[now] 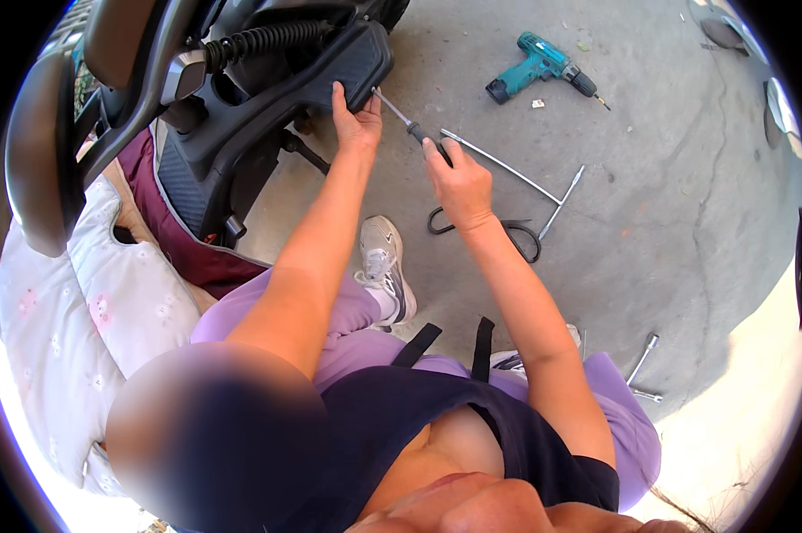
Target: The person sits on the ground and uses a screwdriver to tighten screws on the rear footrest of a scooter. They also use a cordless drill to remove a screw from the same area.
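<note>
My right hand (461,185) is closed around the dark handle of a screwdriver (412,126). Its metal shaft points up and left, with the tip at the edge of a black plastic panel (352,67) low on a scooter. My left hand (358,124) grips that panel's lower edge, fingers close beside the screwdriver tip. What the tip meets is too small to make out, and part of the left fingers is hidden.
On the concrete lie a teal cordless drill (543,67), a long T-handle wrench (512,169), black-handled scissors (521,235) and another socket wrench (643,362). A coil-spring shock absorber (268,43) sits above the panel. A quilted pale cover (108,302) hangs at the left.
</note>
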Demonstrator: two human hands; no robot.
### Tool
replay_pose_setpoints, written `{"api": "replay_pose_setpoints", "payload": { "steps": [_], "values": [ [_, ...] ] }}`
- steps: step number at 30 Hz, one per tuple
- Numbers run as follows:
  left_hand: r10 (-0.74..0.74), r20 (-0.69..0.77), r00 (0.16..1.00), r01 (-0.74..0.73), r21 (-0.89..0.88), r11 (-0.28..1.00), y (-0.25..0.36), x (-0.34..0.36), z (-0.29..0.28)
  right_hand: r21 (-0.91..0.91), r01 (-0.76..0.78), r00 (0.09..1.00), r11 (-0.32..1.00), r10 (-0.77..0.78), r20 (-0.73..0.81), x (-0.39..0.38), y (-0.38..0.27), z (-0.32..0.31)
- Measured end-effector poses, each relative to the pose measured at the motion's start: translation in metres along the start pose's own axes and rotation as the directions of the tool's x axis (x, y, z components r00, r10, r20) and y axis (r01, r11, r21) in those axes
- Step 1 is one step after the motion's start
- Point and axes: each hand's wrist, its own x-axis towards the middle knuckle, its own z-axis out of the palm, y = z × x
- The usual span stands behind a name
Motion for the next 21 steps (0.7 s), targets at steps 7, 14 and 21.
{"api": "replay_pose_setpoints", "payload": {
  "steps": [7,14,21],
  "values": [
    [0.004,0.012,1.000,-0.003,-0.017,1.000,-0.005,-0.004,0.003,0.669,-0.679,0.678,0.303,0.610,0.411,0.009,0.002,0.011],
    [-0.092,0.067,0.994,0.089,0.042,0.995,0.003,0.002,-0.006,0.460,-0.581,0.324,-0.672,0.327,0.888,0.015,0.000,-0.002],
    [-0.146,0.099,0.984,0.131,0.147,0.980,0.007,-0.001,-0.006,0.725,-0.538,0.809,0.430,0.505,0.300,-0.020,0.004,0.009]
  ]
}}
